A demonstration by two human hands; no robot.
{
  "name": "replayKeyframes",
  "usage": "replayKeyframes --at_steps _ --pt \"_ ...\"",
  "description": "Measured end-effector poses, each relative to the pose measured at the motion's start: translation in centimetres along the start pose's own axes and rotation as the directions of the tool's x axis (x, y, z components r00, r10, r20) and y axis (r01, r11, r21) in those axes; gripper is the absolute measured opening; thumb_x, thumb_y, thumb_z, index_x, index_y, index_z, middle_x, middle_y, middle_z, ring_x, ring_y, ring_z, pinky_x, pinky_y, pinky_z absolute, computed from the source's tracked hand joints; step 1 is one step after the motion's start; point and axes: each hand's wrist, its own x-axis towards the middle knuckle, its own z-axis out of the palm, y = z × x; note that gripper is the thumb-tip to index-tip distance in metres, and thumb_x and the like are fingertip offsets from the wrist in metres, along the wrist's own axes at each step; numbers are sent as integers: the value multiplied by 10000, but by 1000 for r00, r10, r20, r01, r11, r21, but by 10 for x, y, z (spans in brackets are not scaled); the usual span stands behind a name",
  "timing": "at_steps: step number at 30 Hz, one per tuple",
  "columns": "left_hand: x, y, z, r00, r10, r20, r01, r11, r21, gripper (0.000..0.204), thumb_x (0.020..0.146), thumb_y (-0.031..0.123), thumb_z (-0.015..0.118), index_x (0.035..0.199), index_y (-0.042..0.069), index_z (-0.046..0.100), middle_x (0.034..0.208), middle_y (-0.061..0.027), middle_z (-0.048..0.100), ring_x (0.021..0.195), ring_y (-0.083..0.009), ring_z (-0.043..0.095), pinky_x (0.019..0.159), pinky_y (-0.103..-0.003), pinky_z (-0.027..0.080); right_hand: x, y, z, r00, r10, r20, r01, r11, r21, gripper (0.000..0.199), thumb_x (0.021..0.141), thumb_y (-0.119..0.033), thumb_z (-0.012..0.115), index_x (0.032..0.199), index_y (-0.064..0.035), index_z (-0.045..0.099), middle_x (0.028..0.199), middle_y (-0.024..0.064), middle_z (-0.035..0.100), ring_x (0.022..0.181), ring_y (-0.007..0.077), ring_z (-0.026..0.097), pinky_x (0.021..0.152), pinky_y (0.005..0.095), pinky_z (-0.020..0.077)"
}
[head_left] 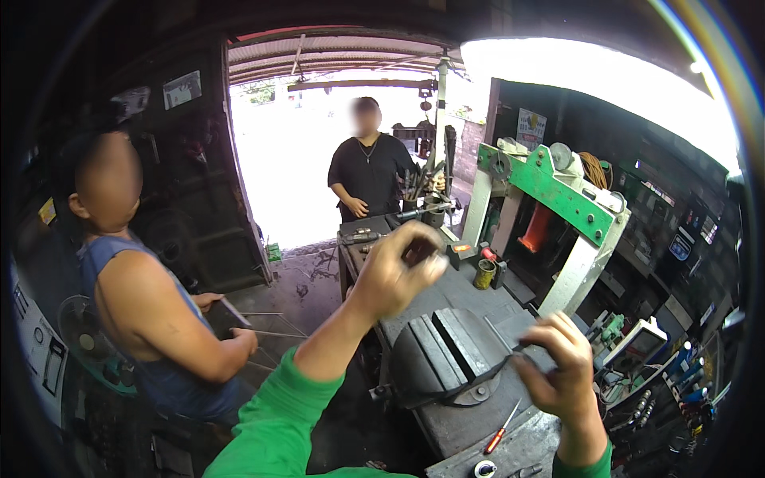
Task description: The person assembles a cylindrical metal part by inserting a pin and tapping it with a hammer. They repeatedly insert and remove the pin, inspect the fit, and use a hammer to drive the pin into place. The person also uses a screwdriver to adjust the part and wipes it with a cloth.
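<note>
My left hand (394, 275) is raised above the workbench with its fingers curled around a small dark piece (418, 252), which is too small to identify. My right hand (562, 370) is lower and to the right. It pinches a thin metal rod (500, 334) that lies over the right side of a black bench vise (442, 350). The vise jaws face up between my two hands. Both my sleeves are green.
A red-handled screwdriver (502, 434) lies on the metal bench (470, 422) near the front. A yellow can (484, 273) and a green-and-white press (558, 195) stand behind. A person in a blue sleeveless top (151, 319) holds thin rods at left. Another person in black (370, 175) stands at the doorway.
</note>
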Motion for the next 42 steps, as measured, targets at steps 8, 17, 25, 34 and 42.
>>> replayKeyframes --at_steps 8,17,25,34,42 --pt "118 82 94 876 79 476 335 611 -718 316 948 302 766 765 81 634 703 53 552 643 -43 478 576 -262 381 210 -185 122 603 -790 -114 763 529 371 237 791 -280 748 668 -77 729 730 148 704 686 341 718 625 457 559" --pt "115 84 74 840 278 466 112 752 -650 434 928 292 817 630 104 564 652 52 551 628 -22 481 544 -247 361 248 -170 176 688 -718 -108 692 604 395 242 790 -292 759 712 -66 722 709 142 681 702 326 715 615 460 558" --pt "4 -126 99 894 356 273 -371 929 3 469 793 342 851 1064 23 639 1049 -153 632 890 -304 658 776 -437 552 177 -15 294 972 -231 -28 231 940 250 303 825 -334 826 853 -76 668 821 96 649 808 306 692 699 426 558" --pt "-53 -196 117 904 165 395 -237 961 140 581 774 342 842 1189 -11 637 1187 -177 566 1111 -359 600 996 -454 511 113 55 346 996 65 -62 -64 998 6 282 850 -271 794 797 -66 608 774 109 630 745 327 669 682 449 541" --pt "-53 -189 120 888 159 432 -298 914 276 525 862 420 771 1165 12 641 1111 -196 585 1069 -401 621 958 -459 531 16 -25 298 879 245 -409 -154 958 242 184 818 -115 804 830 -48 634 771 120 630 695 321 636 628 404 492"
